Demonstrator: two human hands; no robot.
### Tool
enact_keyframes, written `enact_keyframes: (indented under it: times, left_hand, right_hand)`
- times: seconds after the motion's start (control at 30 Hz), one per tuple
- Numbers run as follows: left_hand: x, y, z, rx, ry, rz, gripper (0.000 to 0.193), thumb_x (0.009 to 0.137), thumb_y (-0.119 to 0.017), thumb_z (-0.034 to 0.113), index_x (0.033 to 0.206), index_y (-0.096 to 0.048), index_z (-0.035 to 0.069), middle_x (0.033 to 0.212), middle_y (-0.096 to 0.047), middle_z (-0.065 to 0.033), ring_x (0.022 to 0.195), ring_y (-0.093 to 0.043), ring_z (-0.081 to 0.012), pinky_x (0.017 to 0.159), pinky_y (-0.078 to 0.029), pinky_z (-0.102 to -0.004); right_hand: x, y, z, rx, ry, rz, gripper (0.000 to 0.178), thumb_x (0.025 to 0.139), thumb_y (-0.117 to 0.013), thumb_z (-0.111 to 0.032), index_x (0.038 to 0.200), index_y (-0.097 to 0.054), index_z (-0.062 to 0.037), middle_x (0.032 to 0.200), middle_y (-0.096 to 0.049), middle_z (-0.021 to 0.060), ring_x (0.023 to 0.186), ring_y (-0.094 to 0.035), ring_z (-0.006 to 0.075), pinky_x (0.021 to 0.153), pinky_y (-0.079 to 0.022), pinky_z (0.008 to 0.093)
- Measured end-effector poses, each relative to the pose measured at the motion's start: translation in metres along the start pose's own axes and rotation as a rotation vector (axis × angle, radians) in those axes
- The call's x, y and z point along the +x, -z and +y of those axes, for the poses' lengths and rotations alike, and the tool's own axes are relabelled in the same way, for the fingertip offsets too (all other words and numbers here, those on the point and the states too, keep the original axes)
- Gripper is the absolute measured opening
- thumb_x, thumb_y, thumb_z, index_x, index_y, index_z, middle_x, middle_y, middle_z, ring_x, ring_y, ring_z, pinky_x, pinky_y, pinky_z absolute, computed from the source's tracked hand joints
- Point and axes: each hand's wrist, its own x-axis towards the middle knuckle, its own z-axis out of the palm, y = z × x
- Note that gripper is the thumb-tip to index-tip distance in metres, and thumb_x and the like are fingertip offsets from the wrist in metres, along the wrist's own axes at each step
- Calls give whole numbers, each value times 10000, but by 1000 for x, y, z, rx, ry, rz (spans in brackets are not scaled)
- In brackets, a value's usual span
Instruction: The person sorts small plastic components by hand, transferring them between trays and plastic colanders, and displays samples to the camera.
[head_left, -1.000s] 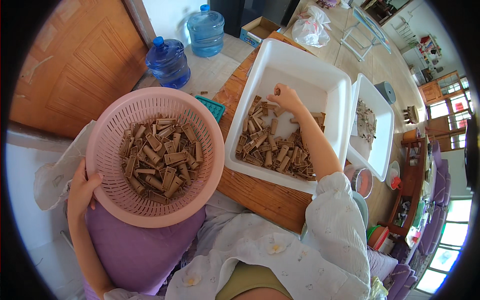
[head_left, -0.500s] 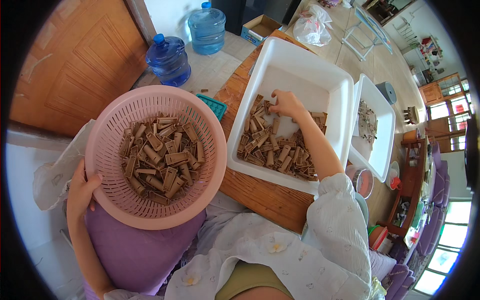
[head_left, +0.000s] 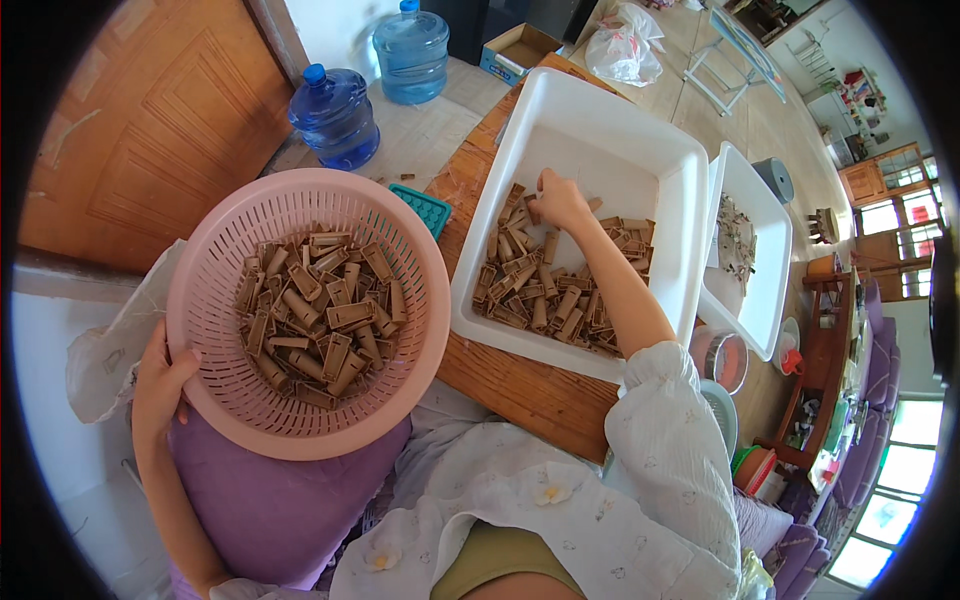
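A round pink slotted basket (head_left: 400,420) rests over my lap on a purple cushion. Inside it is a heap of small brown trough-shaped plastic pieces (head_left: 310,310). My left hand (head_left: 165,378) is closed on the basket's left rim, thumb on the inner side. To the right, a deep white tub (head_left: 610,150) stands on a wooden table and holds more brown pieces (head_left: 550,290), mostly in its near half. My right hand (head_left: 562,200) is in the tub over the far edge of that heap, fingers curled down and drawn together; their tips are largely hidden.
A second white tub (head_left: 775,270) with greyish scraps stands beyond the first. A green tray (head_left: 420,210) lies between basket and table (head_left: 530,400). Two blue water jugs (head_left: 335,120) stand on the floor near the wooden door (head_left: 170,140). A clear round container (head_left: 720,360) sits at right.
My right hand has drawn slightly nearer and left within the tub, and its fingers have curled in. My left hand still grips the basket, which has shifted a little left.
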Motion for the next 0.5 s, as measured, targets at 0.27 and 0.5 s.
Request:
enact_keyframes:
  times: [0.27,0.5]
  left_hand:
    - [-1,1,0,11,6,-3,477,710,-532,199,1135,-426,10,747,-534,-40,397,-447,-66,246,-289,-188]
    - [5,0,-5,22,-4,-16,473,715,-526,198,1139,-427,14,738,-533,-42,395,-442,-67,251,-287,-188]
  right_hand:
    - [-14,35,-1,652,-61,-11,204,737,-524,-66,918,-458,3,763,-548,111,706,-611,205,537,-482,321]
    - [-44,30,5,529,-55,-101,320,735,-584,-151,969,-440,12,813,-564,148,760,-605,253,608,-485,341]
